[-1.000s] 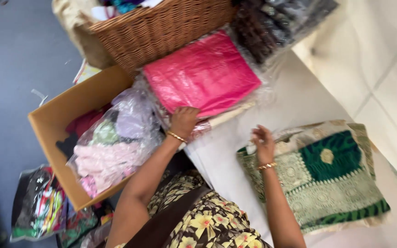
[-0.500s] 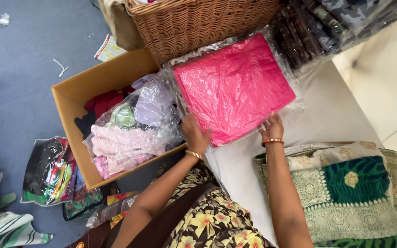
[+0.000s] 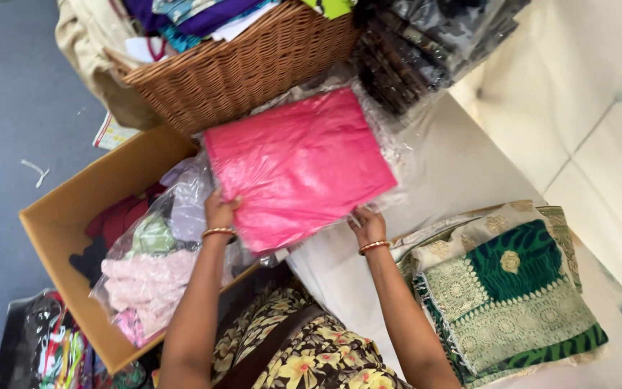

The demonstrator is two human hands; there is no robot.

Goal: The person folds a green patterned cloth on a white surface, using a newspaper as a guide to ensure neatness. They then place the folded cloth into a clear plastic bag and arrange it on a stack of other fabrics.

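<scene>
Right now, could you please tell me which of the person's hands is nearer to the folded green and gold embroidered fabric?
The right hand is nearer: it grips the pink cloth packet in clear plastic just left of the folded green and gold embroidered fabric. The left hand holds the packet's far edge, over the cardboard box.

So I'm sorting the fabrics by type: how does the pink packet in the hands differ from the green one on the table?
The pink packet is plain, single-coloured cloth; the green fabric carries gold patterned borders and a gold motif. The pink packet is held at its near edge by the left hand and right hand; the green fabric lies untouched on the white table. The pink packet sits in clear crinkled plastic; I cannot tell any wrap on the green fabric. Both are folded flat.
</scene>
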